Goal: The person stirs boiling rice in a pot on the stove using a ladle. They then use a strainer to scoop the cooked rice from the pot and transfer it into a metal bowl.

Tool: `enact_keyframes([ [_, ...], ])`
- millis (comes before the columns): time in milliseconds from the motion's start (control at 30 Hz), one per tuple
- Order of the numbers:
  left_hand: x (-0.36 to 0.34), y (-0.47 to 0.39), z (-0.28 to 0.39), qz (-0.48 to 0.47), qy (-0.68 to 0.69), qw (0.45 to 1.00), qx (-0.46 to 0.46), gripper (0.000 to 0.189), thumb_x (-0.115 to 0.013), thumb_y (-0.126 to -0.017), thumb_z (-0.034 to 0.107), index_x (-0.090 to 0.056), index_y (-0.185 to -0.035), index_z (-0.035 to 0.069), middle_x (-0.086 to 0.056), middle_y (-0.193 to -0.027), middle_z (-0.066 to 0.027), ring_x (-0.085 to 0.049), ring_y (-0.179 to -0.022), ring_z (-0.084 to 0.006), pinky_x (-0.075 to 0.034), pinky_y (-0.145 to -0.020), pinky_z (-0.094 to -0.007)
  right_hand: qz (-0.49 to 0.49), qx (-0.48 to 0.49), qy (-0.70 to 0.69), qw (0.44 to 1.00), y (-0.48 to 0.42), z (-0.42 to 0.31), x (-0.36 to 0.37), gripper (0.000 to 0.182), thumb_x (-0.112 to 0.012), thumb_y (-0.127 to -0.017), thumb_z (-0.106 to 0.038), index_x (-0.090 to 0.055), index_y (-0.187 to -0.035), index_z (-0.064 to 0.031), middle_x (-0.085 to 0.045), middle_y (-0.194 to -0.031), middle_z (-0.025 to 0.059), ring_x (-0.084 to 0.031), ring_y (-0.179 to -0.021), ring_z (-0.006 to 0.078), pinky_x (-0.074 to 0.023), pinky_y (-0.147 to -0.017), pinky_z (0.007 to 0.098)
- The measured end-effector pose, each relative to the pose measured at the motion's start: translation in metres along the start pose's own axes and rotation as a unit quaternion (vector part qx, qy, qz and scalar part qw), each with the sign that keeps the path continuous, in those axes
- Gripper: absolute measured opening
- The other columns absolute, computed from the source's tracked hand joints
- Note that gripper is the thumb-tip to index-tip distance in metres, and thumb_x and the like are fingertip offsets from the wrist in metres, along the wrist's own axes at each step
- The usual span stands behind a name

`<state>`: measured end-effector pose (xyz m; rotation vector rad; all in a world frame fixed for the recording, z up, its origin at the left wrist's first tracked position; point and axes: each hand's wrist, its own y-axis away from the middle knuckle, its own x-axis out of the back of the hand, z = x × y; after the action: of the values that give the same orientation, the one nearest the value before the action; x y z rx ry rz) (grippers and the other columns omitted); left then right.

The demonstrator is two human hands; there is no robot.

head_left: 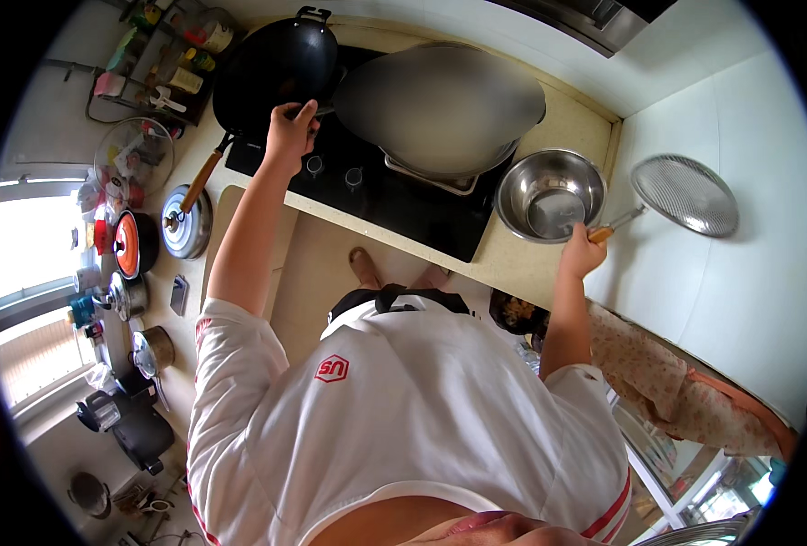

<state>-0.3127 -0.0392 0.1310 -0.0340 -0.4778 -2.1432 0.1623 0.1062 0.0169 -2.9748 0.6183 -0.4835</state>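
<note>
My left hand (293, 135) is closed around the short dark handle at the left side of a large round pan (437, 160). That pan sits over the right burner of a black glass cooktop (410, 228), and a blur hides most of its inside. In my right hand (583, 255) is the wooden handle of a wire-mesh skimmer (684, 194). The skimmer's round mesh head is raised to the right, before the white wall. Just beyond my right hand stands a stainless steel bowl (553, 188) on the counter; I cannot tell whether the hand touches its rim.
A black wok (273, 75) with a wooden handle rests at the cooktop's left. On the left counter (188, 273) are a grey-blue lid (188, 225), an orange-lidded pot (129, 244), a phone (179, 295) and several pots. A bottle rack (171, 68) stands in the back left corner.
</note>
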Motion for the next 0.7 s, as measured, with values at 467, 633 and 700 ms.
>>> enact_keyframes([
  [467, 0.002, -0.058, -0.002, 0.028, -0.012, 0.999, -0.039, 0.053, -0.064, -0.091, 0.035, -0.042, -0.131, 0.008, -0.061, -0.085, -0.0058, -0.048, -0.051, -0.0112, -0.041, -0.049, -0.0251, -0.107, -0.052, -0.165, 0.979, 0.036, -0.079, 0.105, 0.037, -0.059, -0.071, 0.008, -0.029, -0.059, -0.0097, -0.028, -0.062, -0.0054, -0.027, -0.057, 0.0057, -0.0235, -0.052, 0.0236],
  [633, 0.001, -0.013, -0.04, 0.081, 0.031, 0.99, -0.115, 0.068, -0.067, -0.087, 0.033, -0.031, -0.139, 0.011, -0.053, -0.092, -0.0046, -0.051, -0.069, -0.0128, -0.043, -0.058, -0.0266, -0.148, -0.04, -0.201, 0.968, 0.055, -0.118, 0.123, 0.033, -0.058, -0.07, 0.008, -0.032, -0.057, -0.0078, -0.036, -0.06, -0.0043, -0.032, -0.055, 0.0054, -0.0259, -0.052, 0.0236],
  [700, -0.007, 0.051, -0.036, -0.064, 0.032, 0.992, -0.108, 0.062, -0.064, -0.088, 0.033, -0.033, -0.137, 0.01, -0.054, -0.095, -0.0038, -0.053, -0.078, -0.014, -0.045, -0.065, -0.026, -0.147, -0.049, -0.229, 0.961, 0.07, -0.135, 0.119, 0.031, -0.057, -0.07, 0.008, -0.034, -0.057, -0.0069, -0.04, -0.06, -0.0034, -0.035, -0.055, 0.0056, -0.0283, -0.053, 0.0233],
])
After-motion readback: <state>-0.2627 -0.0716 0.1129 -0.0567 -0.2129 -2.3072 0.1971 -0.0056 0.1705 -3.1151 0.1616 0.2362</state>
